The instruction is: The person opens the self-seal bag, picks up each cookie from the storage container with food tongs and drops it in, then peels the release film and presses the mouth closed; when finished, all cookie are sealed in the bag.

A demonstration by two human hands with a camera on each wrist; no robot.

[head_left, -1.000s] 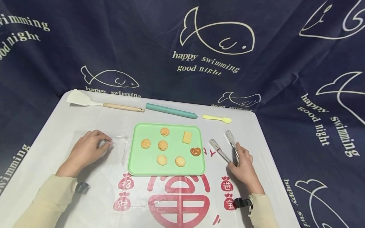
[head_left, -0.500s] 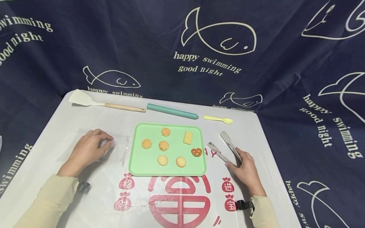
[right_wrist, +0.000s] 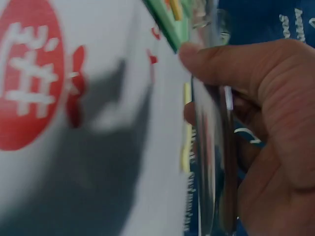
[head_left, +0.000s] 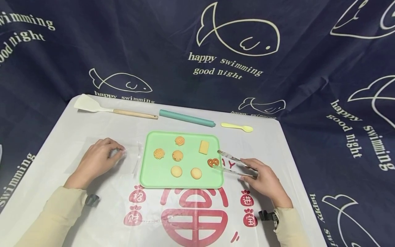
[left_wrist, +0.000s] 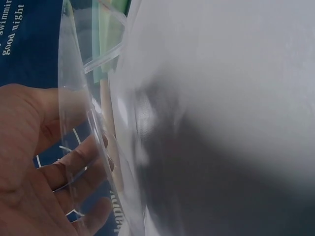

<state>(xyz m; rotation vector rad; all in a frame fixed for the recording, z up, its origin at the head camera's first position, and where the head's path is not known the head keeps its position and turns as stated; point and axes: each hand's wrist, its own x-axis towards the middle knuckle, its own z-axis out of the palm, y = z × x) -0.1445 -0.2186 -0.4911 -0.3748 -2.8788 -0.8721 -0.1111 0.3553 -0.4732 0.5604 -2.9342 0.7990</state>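
My right hand [head_left: 263, 176] holds metal tongs [head_left: 234, 158] between thumb and fingers. Their two arms are spread and reach over the right rim of a light green tray [head_left: 191, 137], one tip on either side of a small pretzel [head_left: 213, 162]. In the right wrist view the thumb presses along the tongs [right_wrist: 211, 147]. At the tray's left, my left hand [head_left: 100, 159] pinches the edge of a clear plastic bag [head_left: 131, 157]. The left wrist view shows fingers behind the see-through bag [left_wrist: 74, 49], whose mouth gapes.
Swirl cookies [head_left: 159, 153], a dotted cookie [head_left: 177, 156], plain round cookies [head_left: 196, 173] and a rectangular biscuit [head_left: 204, 147] lie spread on the tray. Behind it are a white spatula [head_left: 87, 104], a teal stick [head_left: 186, 118] and a yellow spoon [head_left: 237, 127]. Dark fabric [head_left: 169, 41] hangs behind.
The tongs have swung left from beside the tray to over its right rim, around the pretzel. My left hand stays at the bag, nearly still.
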